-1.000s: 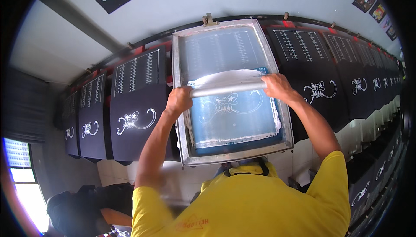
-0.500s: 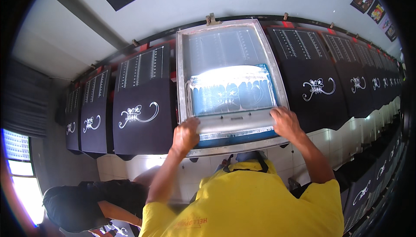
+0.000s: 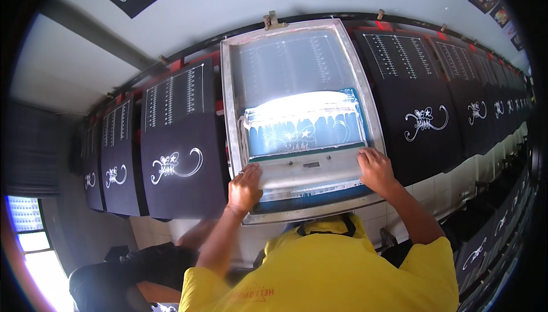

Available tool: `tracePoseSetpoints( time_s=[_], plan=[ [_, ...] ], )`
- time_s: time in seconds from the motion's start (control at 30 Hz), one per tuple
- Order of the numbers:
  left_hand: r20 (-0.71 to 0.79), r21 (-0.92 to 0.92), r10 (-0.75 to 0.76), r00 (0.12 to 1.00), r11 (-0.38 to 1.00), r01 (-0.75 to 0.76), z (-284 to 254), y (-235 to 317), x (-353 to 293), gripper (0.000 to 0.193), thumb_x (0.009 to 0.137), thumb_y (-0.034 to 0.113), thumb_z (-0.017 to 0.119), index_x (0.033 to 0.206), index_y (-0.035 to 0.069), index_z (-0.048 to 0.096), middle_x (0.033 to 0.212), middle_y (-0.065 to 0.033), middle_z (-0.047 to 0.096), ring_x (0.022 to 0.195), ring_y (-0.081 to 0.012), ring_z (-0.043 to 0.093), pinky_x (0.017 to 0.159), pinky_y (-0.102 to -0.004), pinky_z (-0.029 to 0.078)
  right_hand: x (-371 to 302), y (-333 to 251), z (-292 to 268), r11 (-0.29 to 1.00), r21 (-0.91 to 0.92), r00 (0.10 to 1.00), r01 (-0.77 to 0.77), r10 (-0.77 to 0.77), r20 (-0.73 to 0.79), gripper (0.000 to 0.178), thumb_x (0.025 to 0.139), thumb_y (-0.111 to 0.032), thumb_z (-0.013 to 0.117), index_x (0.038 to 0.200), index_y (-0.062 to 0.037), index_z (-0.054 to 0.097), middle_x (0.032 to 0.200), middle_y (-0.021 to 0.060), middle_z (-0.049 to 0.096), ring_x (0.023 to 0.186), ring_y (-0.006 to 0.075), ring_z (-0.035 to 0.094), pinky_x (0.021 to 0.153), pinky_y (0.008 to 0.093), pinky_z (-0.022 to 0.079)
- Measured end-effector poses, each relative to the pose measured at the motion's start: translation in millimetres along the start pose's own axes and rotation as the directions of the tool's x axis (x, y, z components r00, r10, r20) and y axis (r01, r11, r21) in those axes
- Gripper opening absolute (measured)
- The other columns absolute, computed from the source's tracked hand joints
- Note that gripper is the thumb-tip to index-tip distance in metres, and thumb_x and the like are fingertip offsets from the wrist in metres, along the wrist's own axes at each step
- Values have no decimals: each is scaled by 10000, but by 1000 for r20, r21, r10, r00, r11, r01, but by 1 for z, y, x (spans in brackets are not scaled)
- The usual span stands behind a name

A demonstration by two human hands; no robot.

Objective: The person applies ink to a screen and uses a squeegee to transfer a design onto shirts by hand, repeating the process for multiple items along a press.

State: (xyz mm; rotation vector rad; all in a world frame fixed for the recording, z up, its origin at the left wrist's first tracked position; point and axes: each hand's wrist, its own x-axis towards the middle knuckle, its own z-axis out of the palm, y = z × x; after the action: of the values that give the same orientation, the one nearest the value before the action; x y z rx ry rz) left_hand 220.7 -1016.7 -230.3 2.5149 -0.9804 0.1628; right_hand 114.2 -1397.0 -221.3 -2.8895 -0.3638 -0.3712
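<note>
Both my hands grip the ends of a wide grey squeegee (image 3: 311, 174), which lies across the near part of a screen-printing frame (image 3: 230, 101). My left hand (image 3: 244, 191) is closed over its left end, and my right hand (image 3: 375, 169) over its right end. Beyond the squeegee, a thick band of white ink (image 3: 305, 105) crosses the blue stencil area (image 3: 268, 135), dripping in streaks toward me. A scroll-and-star design shows faintly through the mesh. The squeegee's lower edge is partly hidden by its body.
Dark fabric panels with white designs flank the frame, such as one on the left (image 3: 182, 192) and one on the right (image 3: 399, 146). A metal clamp (image 3: 274, 21) sits at the frame's far edge. Another person in dark clothes (image 3: 114, 275) is close by at the lower left.
My view has shifted slightly, so the frame and panels sit a little differently. Both hands stay on the squeegee, which keeps about the same place on the screen. The other person has moved.
</note>
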Motion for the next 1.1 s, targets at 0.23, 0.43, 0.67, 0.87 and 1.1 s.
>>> tracePoseSetpoints(
  time_s=[0.23, 0.43, 0.67, 0.87, 1.1],
  plan=[
    [-90, 9, 28, 996, 1000, -27, 7, -45, 74, 341, 664, -49, 602, 984, 42, 679, 1034, -139, 716, 873, -315, 709, 754, -390, 596, 80, 46, 14, 999, -21, 990, -42, 44, 130, 192, 686, -8, 637, 877, 10, 623, 944, 166, 680, 912, 321, 669, 735, 420, 566],
    [107, 8, -122, 987, 993, 122, -5, -56, 118, 281, 700, 34, 614, 957, 57, 724, 881, -183, 708, 814, -387, 689, 759, -454, 566, 121, 70, 1, 995, 24, 969, -92, 84, 234, 140, 709, -30, 652, 841, 15, 654, 838, 215, 688, 817, 395, 684, 732, 478, 556],
    [173, 9, -189, 967, 982, 190, -23, -65, 142, 242, 713, 21, 614, 920, 54, 736, 849, -221, 695, 845, -415, 678, 795, -460, 554, 160, 60, -42, 992, 8, 947, -126, 118, 299, 188, 720, -44, 657, 895, -3, 712, 835, 249, 686, 850, 403, 689, 769, 491, 546],
    [53, 2, -145, 988, 989, 145, -51, -34, 132, 231, 709, 18, 610, 908, 44, 725, 835, -222, 692, 810, -415, 677, 769, -465, 554, 140, 50, -71, 992, -7, 969, -127, 126, 212, 199, 743, -25, 638, 931, -6, 701, 873, 235, 693, 872, 394, 689, 784, 487, 547],
    [-41, -5, -75, 996, 997, 75, -41, 9, 30, 249, 675, 18, 650, 914, 67, 703, 925, -150, 718, 817, -354, 700, 749, -430, 581, 28, 6, -42, 995, -4, 989, -95, 95, 112, 166, 718, -27, 655, 875, -35, 604, 883, 136, 652, 904, 320, 671, 722, 440, 569]
  ],
)
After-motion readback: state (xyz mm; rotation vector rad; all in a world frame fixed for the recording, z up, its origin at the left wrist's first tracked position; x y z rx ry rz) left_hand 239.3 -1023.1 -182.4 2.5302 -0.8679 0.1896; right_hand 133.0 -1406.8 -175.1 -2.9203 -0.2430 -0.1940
